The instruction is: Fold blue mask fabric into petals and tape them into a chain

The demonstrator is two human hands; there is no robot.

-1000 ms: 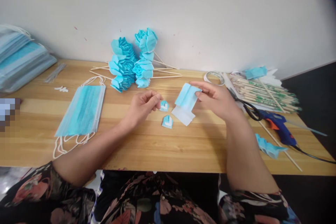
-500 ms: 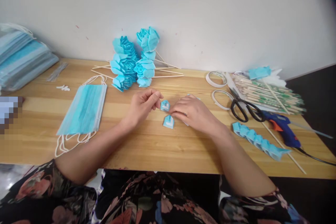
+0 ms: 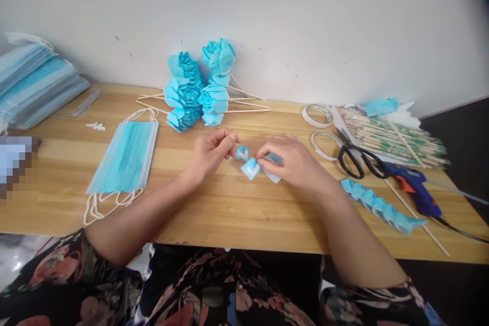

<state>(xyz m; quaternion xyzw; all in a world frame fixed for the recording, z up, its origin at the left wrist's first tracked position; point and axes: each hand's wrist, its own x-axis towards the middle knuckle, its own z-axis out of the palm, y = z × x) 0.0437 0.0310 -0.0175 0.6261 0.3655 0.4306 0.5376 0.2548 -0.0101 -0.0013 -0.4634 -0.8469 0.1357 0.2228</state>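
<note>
Head view, everything placed off the blue mask-fabric flower bunch (image 3: 185, 91).

Two small folded blue pieces are in front of the bunch, slightly right: upper folded piece (image 3: 240, 149) and lower folded piece (image 3: 252, 163), each with a white V-shaped mark. Your right hand (image 3: 284, 160) has thumb and fingertips closed on the lower one's upper right edge, probably to leave the white V uncovered. A blue-and-white fabric sheet (image 3: 274, 175) sits partly under that hand; can't tell if you're holding it too.

Your left hand (image 3: 216, 150), in front of the bunch, has thumb and forefinger together at the upper piece's left edge, likely to steady it. Can't tell if anything's between them.

Stems point outward both sides, presumably so the flower heads pack tight. Right of the bunch, likely for right-hand reach: scissors (image 3: 354, 148), glue gun (image 3: 420, 191), pleated strip (image 3: 380, 205), tape rolls (image 3: 310, 120), wrapped sticks (image 3: 393, 140). Left-front of it: face masks (image 3: 124, 158), laid flat.

Counts: folded pieces 2, fabric sheet 1, tape rolls 2, scissors 1 pair, glue gun 1, pleated strip 1. Flower heads at least 6, overlapped. Face masks more than 1 going by the loops; wrapped sticks too many to count.
</note>
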